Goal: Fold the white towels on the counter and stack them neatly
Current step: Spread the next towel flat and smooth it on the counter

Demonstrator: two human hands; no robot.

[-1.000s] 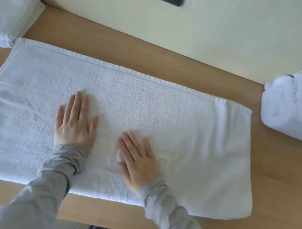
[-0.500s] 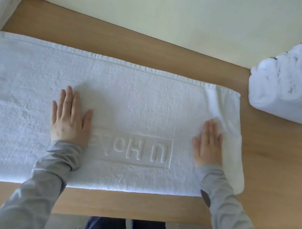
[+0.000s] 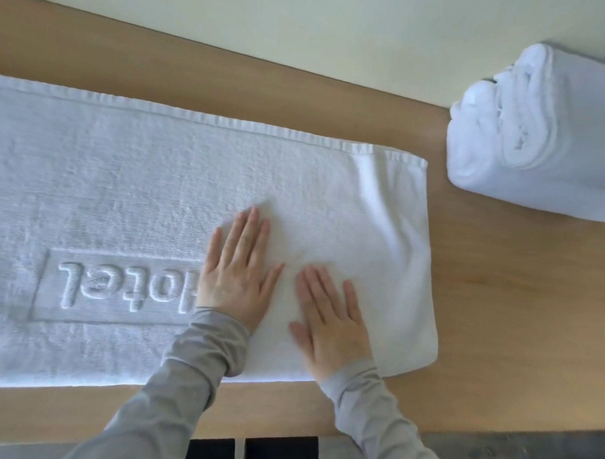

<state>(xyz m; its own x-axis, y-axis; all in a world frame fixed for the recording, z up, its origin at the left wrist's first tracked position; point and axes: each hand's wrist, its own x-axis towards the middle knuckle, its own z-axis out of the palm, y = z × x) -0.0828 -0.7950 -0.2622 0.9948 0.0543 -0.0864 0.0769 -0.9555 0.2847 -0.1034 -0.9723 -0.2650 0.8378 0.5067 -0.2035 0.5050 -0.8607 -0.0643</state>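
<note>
The white towel (image 3: 151, 196) is lying flat along the table (image 3: 518, 305), its left part cut off by the frame. Left hand (image 3: 237, 278) and right hand (image 3: 332, 316) are pressing on it, palms open, partly hiding the embossed lettering (image 3: 121, 284).

The left hand (image 3: 236, 275) and right hand (image 3: 332, 319) lay flat, palms down, fingers outstretched, side by side, grey-sleeved forearms (image 3: 186, 373) angled inward.

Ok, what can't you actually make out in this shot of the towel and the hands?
Head view only:
- Towel: left end cut off by the frame.
- Embossed lettering: start covered by the left hand.
- Towel stack: right side cut off; count unclear.
- Right hand: motion-blurred.
</note>
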